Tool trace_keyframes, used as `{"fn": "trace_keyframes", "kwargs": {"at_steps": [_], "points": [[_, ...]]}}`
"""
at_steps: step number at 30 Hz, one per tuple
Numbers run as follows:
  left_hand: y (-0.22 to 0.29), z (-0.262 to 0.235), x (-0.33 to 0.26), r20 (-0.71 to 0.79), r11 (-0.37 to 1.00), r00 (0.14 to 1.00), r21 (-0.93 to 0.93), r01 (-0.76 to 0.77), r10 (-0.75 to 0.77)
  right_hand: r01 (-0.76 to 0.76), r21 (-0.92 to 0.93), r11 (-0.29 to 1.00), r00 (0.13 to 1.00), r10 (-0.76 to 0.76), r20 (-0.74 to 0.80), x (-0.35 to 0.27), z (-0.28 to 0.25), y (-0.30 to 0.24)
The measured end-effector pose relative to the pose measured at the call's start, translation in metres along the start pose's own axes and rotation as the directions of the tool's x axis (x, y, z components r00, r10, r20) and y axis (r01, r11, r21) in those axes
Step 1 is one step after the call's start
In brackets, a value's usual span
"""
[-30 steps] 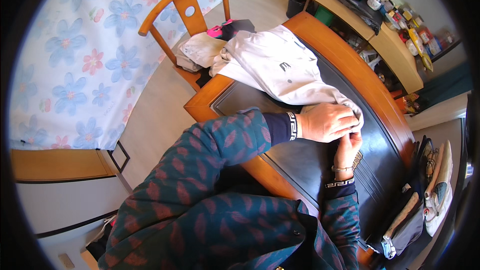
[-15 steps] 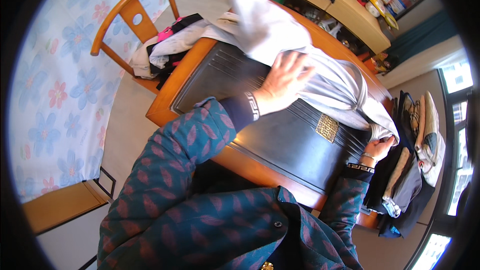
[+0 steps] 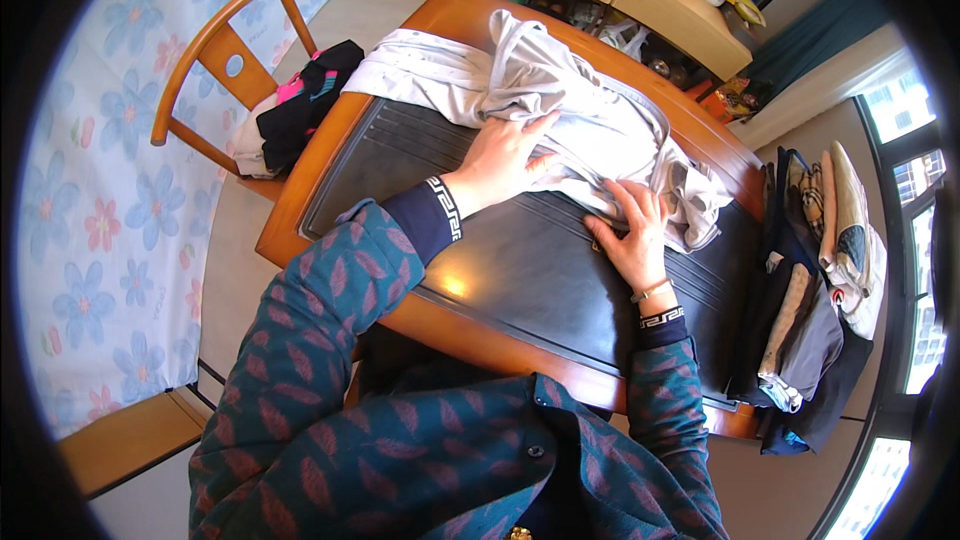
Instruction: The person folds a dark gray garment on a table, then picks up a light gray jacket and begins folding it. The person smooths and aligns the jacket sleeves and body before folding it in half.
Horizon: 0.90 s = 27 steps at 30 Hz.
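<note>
A light grey garment (image 3: 610, 130) lies rumpled across the far half of the table, one long part stretched to the left over the wooden rim. On its near edge rests my left hand (image 3: 500, 162), fingers stretched out and thumb apart. My right hand (image 3: 635, 240) is a little to the right, fingers spread over the garment's near edge and thumb held away on the dark table panel. Neither hand has cloth gripped in it. The garment's right end is bunched beyond my right hand.
The wooden table (image 3: 285, 210) has a dark inset panel (image 3: 520, 270). A wooden chair (image 3: 215, 50) at the left carries black, pink and white clothes (image 3: 300, 105). Folded clothes (image 3: 810, 310) are stacked at the table's right end. Beyond it stands a shelf unit (image 3: 680, 20) with packages.
The garment's raised, blurred left part has come down onto the table, its end drawn back from the chair. My right hand has let go of the right end and moved left.
</note>
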<state>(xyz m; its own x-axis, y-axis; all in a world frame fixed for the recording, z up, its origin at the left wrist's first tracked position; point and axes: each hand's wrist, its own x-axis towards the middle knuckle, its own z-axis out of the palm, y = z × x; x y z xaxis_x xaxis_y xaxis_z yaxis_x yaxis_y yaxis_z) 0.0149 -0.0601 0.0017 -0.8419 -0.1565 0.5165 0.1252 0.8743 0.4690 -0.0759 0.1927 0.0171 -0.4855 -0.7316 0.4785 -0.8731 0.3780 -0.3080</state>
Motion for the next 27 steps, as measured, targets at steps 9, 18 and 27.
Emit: {"fn": "trace_keyframes", "kwargs": {"at_steps": [9, 18, 27], "points": [[-0.017, -0.023, 0.019, -0.337, 0.951, 0.938, 0.309, 0.032, 0.078, 0.057, -0.015, 0.998, 0.989, -0.059, -0.138, 0.005, -0.002, -0.006], [0.006, -0.007, 0.011, -0.062, 0.954, 0.972, 0.218, -0.207, 0.225, 0.189, 0.164, 0.968, 0.971, -0.159, -0.177, 0.008, -0.012, -0.02], [-0.02, -0.03, 0.02, -0.391, 0.992, 0.913, 0.096, -0.085, 0.116, -0.184, 0.817, 0.547, 0.977, 0.194, 0.09, -0.014, -0.035, -0.05]]}}
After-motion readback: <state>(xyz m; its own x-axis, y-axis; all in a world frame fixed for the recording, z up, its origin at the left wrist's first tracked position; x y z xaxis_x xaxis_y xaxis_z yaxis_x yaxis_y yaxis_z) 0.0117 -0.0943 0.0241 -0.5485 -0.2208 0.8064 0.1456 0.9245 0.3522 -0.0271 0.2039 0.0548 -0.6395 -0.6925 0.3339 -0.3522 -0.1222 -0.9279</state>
